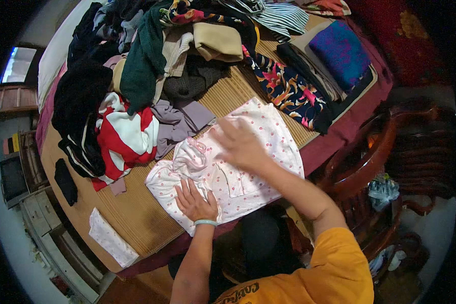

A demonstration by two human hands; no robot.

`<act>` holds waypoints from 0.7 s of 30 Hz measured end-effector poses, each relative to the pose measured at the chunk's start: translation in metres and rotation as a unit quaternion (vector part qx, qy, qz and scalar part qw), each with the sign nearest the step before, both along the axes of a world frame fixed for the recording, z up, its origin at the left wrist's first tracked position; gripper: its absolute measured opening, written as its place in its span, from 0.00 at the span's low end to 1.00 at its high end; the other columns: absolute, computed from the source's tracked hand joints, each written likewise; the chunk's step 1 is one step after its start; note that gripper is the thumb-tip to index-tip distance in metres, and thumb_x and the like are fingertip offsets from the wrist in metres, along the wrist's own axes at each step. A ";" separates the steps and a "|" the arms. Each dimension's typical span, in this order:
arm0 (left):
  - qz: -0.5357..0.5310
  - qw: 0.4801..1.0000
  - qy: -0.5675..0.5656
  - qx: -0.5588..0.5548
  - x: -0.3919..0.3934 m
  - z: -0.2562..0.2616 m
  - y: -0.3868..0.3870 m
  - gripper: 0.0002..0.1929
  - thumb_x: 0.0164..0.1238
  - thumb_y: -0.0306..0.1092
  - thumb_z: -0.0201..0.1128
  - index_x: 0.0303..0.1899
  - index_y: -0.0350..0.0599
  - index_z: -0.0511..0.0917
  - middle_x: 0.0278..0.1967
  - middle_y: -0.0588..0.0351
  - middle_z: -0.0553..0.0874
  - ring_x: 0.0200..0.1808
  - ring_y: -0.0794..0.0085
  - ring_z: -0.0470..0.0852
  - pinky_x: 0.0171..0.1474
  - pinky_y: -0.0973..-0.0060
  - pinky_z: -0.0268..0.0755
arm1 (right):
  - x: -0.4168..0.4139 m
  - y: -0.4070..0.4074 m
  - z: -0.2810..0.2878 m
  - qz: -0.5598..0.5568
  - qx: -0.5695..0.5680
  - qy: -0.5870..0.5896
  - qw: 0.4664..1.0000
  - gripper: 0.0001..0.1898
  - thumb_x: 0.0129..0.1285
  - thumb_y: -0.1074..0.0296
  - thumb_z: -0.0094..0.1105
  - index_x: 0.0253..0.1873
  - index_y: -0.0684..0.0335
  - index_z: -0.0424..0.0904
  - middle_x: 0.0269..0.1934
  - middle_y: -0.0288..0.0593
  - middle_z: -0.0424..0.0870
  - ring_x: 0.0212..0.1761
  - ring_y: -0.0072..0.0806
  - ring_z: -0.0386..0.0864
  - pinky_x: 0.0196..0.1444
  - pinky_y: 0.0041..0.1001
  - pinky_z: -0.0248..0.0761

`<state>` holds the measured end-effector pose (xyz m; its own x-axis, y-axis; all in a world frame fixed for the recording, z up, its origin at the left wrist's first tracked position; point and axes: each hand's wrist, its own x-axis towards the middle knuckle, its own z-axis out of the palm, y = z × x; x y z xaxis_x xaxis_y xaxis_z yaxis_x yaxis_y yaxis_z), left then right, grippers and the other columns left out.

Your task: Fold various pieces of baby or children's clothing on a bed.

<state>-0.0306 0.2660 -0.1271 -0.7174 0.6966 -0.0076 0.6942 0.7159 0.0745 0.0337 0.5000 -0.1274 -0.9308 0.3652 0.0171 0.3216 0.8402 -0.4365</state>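
Note:
A white garment with small pink prints and pink trim point(273, 152) lies spread on a ribbed mat point(136, 216). My left hand point(195, 201), with a pale green bangle at the wrist, rests flat on the garment's left part, fingers apart. My right hand point(239, 144) is blurred over the garment's middle, its fingers spread; whether it touches the cloth I cannot tell. Between the hands, the garment's collar area point(192, 155) is bunched up. A folded white cloth with small prints point(112, 239) sits at the mat's lower left edge.
Beyond the garment is a heap of clothes, with a red and white one point(127, 136), a dark green one point(144, 60) and a mauve one point(171, 121). A floral garment point(285, 87) and a folded blue-purple cloth point(340, 53) lie right. A wooden chair point(368, 163) stands beside the bed.

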 end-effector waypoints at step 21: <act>-0.024 0.999 0.024 0.033 0.001 0.005 0.004 0.33 0.64 0.46 0.54 0.68 0.39 0.62 0.71 0.45 0.63 0.74 0.47 0.54 0.73 0.50 0.42 | 0.074 0.026 0.021 -0.410 0.001 0.062 0.910 0.25 0.51 0.67 0.69 0.55 0.61 0.74 0.45 0.49 0.77 0.50 0.46 0.74 0.52 0.43 0.65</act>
<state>-0.0291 0.2701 -0.1222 -0.6820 0.7278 0.0727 0.7313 0.6767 0.0856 0.1081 0.5256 -0.1063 -0.3371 0.9356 0.1049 0.7882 0.3413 -0.5121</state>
